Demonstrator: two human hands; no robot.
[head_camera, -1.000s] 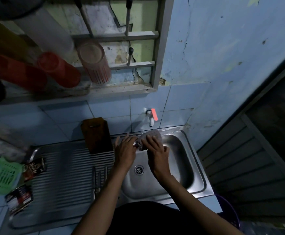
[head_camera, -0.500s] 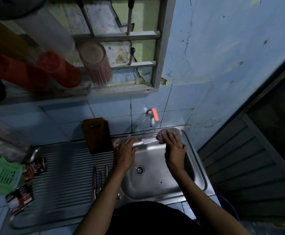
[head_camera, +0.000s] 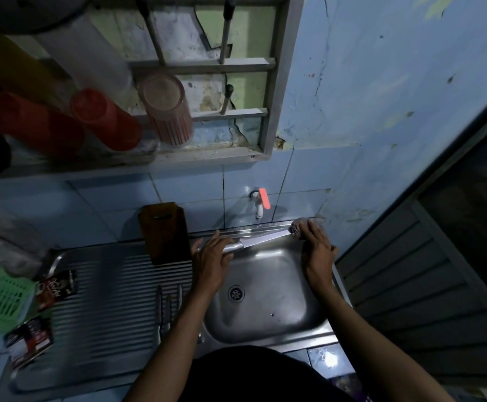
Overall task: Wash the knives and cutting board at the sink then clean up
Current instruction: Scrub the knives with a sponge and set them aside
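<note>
Over the back of the steel sink basin, my left hand grips the metal handle of a long knife, its blade pointing right. My right hand holds a grey scrub pad pinched around the blade's tip, near the basin's back right corner. A dark wooden cutting board stands leaning against the tiled wall on the drainboard. Several more knives lie side by side on the drainboard, just left of my left forearm.
A white tap with a red lever sticks out of the wall above the basin. A green plastic basket and two dark sachets lie at the drainboard's left end. Red cups and a clear tumbler stand on the ledge above.
My right hand has slid the scrub pad along the blade from near the handle out to the tip, moving right. My left hand has stayed on the handle.
</note>
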